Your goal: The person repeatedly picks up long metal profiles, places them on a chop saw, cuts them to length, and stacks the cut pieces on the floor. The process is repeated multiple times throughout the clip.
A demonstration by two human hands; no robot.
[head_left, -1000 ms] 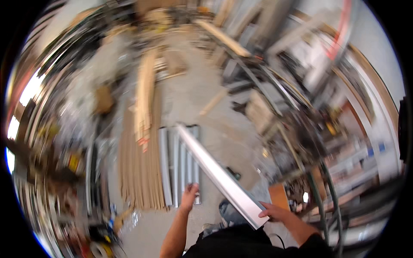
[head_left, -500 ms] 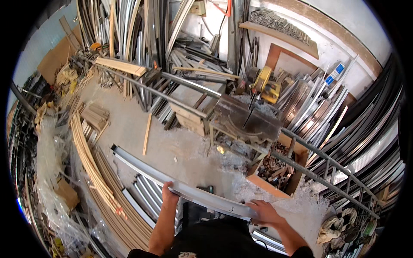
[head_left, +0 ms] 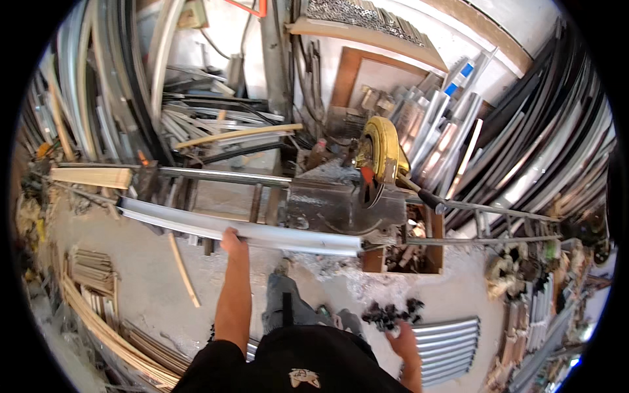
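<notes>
A long light-grey metal profile (head_left: 288,237) stretches along the near side of the saw stand, its right end just in front of the saw's dark table (head_left: 321,204). My left hand (head_left: 232,241) is closed around its near edge, left of the middle. Low on the right, my right hand (head_left: 402,338) is off the profile, thumb and fingers apart, with nothing visible in it. Just past its fingertips shows a clump of small black pieces (head_left: 386,316). The yellow-guarded cut-off saw (head_left: 381,147) stands behind the profile's right end, its black handle (head_left: 431,200) pointing right.
Stand rails (head_left: 498,241) run out to the right. Below the saw a box (head_left: 429,262) holds offcuts. Cut grey profiles (head_left: 449,350) lie in a row on the floor at right. Wooden strips (head_left: 111,327) lie at lower left; long bent profiles (head_left: 550,150) lean at far right.
My right hand has let go of the profile and dropped toward the floor at right. The profile, in my left hand, has come up against the saw stand. My view has turned right.
</notes>
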